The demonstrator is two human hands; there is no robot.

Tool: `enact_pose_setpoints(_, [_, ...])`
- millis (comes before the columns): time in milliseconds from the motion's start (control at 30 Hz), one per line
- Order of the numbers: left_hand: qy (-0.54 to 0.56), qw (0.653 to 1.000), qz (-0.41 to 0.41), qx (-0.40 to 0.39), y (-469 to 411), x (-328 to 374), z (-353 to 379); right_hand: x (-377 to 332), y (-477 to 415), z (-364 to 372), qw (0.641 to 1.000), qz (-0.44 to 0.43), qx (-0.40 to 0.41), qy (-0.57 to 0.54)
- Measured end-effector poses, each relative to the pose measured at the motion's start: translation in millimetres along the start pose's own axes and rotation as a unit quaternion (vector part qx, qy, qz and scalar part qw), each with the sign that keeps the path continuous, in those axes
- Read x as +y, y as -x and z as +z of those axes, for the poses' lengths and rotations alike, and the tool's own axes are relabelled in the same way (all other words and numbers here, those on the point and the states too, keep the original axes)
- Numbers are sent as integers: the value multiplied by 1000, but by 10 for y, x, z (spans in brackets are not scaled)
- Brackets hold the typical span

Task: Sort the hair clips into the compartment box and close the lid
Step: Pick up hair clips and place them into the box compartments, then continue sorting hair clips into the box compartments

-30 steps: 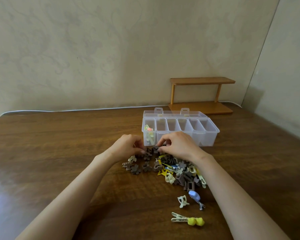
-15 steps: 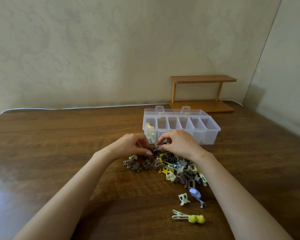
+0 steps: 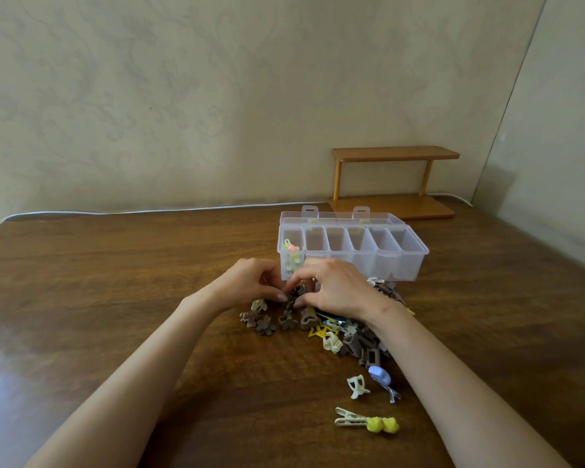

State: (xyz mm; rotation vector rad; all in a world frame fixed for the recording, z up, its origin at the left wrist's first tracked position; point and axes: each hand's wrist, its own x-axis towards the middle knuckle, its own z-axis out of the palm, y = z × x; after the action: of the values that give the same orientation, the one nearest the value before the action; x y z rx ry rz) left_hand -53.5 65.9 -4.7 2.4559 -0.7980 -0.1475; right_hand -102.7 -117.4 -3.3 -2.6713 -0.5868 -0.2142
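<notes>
Jointly: left hand [image 3: 248, 284]; right hand [image 3: 336, 292] (clip [image 3: 296, 296])

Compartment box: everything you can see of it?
The compartment box is clear plastic, rectangular, with six compartments in one row. Its lid is open, folded back behind, two latch tabs sticking up. The leftmost compartment holds a few pale clips, one pinkish; the other five look empty. It stands upright on the wooden table, behind the clip pile. The left hand and right hand pinch a brown clip before its left end; contact with the box cannot be told.
</notes>
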Motion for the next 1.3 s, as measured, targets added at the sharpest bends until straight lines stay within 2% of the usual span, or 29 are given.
enact_pose_setpoints(267, [60, 997, -16, 47, 2, 7, -21, -2, -6, 10, 1000, -9, 13, 21])
enact_pose_setpoints(500, [139, 985, 33, 94, 32, 142, -43, 129, 62, -337, 981, 57, 77, -168])
enact_pose_setpoints(600, [139, 982, 47, 120, 16, 200, 0, 253, 136, -523, 966, 87, 127, -206])
enact_pose_setpoints(733, [151, 979, 47, 128, -4, 256, 95, 672, 350, -700, 948, 164, 236, -141])
enact_pose_setpoints(867, [116, 985, 45, 119, -7, 261, 166, 1034, 548, -739, 894, 248, 363, -89])
enact_pose_setpoints(967, [100, 988, 42, 112, -2, 259, 195, 1174, 599, -683, 880, 273, 379, -87])
enact_pose_setpoints(1100, [93, 988, 35, 116, -1, 256, 201, 1213, 579, -629, 899, 268, 340, -58])
enact_pose_setpoints(1300, [115, 985, 36, 127, 5, 300, 211, 1076, 607, -646, 865, 221, 438, -108])
